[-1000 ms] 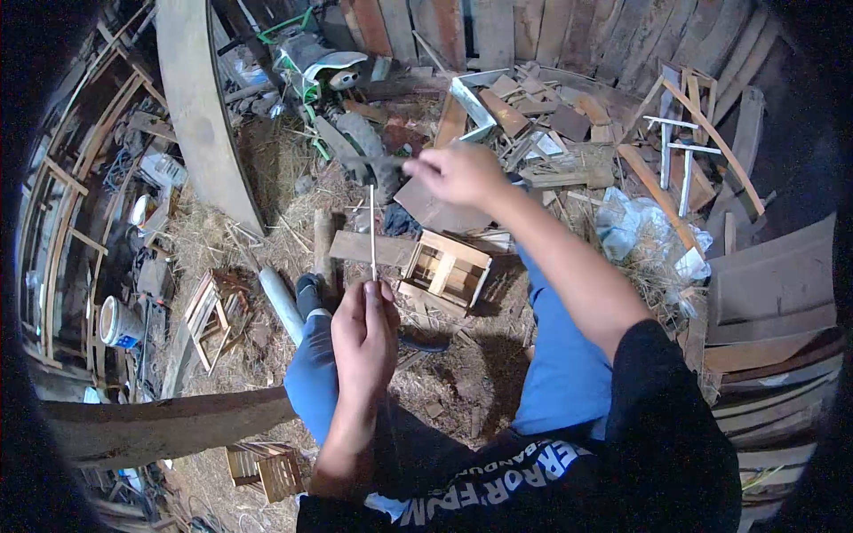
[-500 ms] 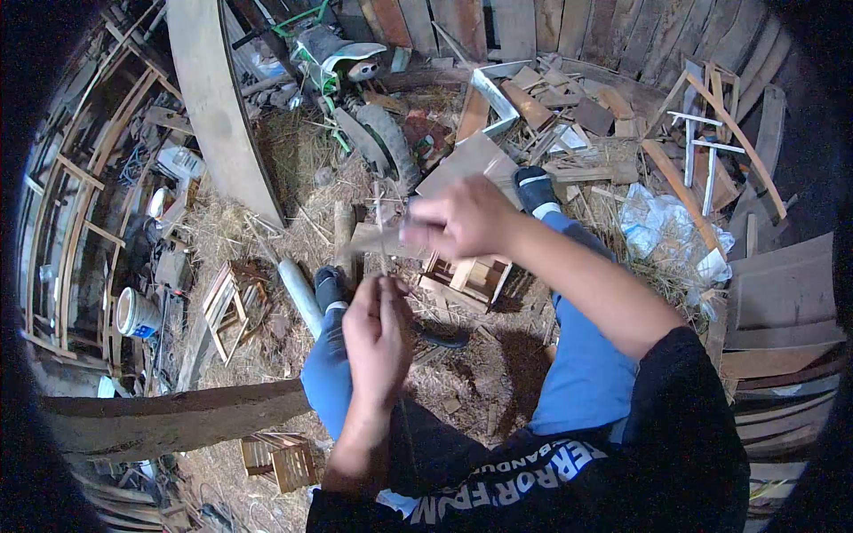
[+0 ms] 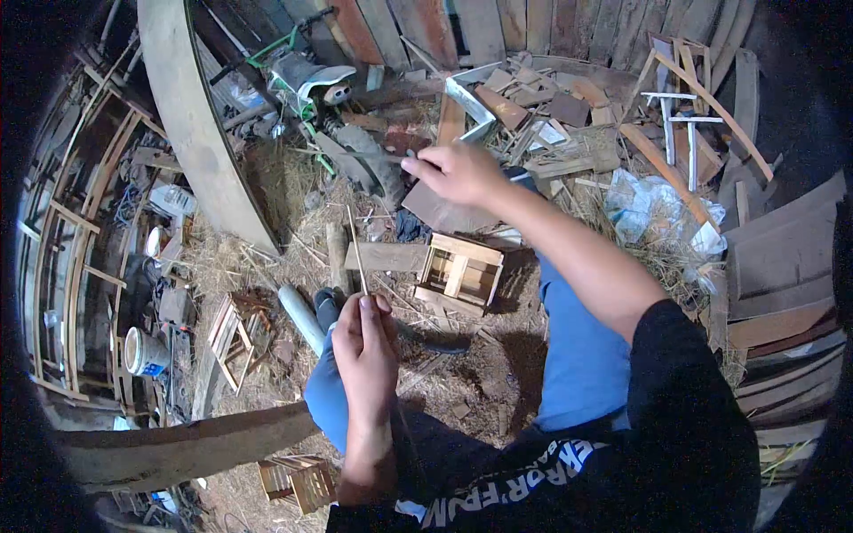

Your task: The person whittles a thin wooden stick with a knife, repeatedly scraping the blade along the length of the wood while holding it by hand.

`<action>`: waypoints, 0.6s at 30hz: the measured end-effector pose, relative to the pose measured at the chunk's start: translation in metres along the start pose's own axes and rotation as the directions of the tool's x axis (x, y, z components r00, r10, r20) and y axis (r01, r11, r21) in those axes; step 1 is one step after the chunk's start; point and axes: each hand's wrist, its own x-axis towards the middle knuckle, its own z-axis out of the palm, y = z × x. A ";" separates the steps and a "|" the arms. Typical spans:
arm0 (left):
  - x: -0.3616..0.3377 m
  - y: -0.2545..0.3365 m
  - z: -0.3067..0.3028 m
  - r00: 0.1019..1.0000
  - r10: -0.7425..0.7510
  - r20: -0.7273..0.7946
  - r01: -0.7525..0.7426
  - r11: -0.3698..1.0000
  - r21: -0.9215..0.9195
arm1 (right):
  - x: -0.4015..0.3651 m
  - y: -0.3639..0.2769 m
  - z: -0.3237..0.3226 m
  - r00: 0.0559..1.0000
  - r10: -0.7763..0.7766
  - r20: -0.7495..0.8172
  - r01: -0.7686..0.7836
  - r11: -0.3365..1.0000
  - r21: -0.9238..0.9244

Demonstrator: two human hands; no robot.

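- Since 0.5 s ago: R hand [image 3: 458, 173] is up & away from the thin wood stick [image 3: 357, 249]; stick now tips slightly toward 11 o'clock.
- L hand [image 3: 366, 342]: thumb & fingertips together, clamped on stick's lower end; rest of stick is bare, pointing btwn 11 & 12.
- R hand, at L hand's 1 o'clock: fingers curled shut on a slim blade-like tool [image 3: 382, 158], blurred, pointing to 9; handle mostly hidden. Tool & stick apart.
- Slatted wood crate [image 3: 458, 274] on ground, L hand's 2 o'clock; flat plank [image 3: 395, 257] just beside it, on its 9 o'clock side.
- 2nd crate [image 3: 298, 484] at L hand's 7, slatted frame [image 3: 238, 339] at 9.
- Bucket [image 3: 145, 353], farther out at 9: blue label, too small to read.
- Motorbike [image 3: 311, 75] w/ green parts, approx. 12; no brand legible.
- Black shirt [image 3: 675, 417]: white lettering, approx. "ERROR F…", plus smaller "BA"; rest unclear.
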 end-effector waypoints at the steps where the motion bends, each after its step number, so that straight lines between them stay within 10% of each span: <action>1: 0.007 -0.010 -0.004 1.000 0.023 0.006 -0.023 1.000 -0.003 | -0.001 -0.004 -0.005 1.000 -0.012 -0.016 0.013 0.999 0.039; 7: 0.008 -0.010 -0.004 0.993 0.105 -0.046 -0.096 0.983 0.157 | -0.042 -0.053 0.010 0.878 -0.468 0.103 0.442 0.874 0.203; 15: 0.012 -0.014 -0.001 0.999 0.032 -0.019 -0.032 0.999 0.013 | -0.024 -0.041 0.016 0.962 -0.272 -0.023 0.273 0.958 0.084; 18: 0.009 -0.011 0.003 0.996 0.077 -0.034 -0.074 0.995 0.066 | -0.040 -0.054 0.015 0.863 -0.504 -0.005 0.503 0.860 0.080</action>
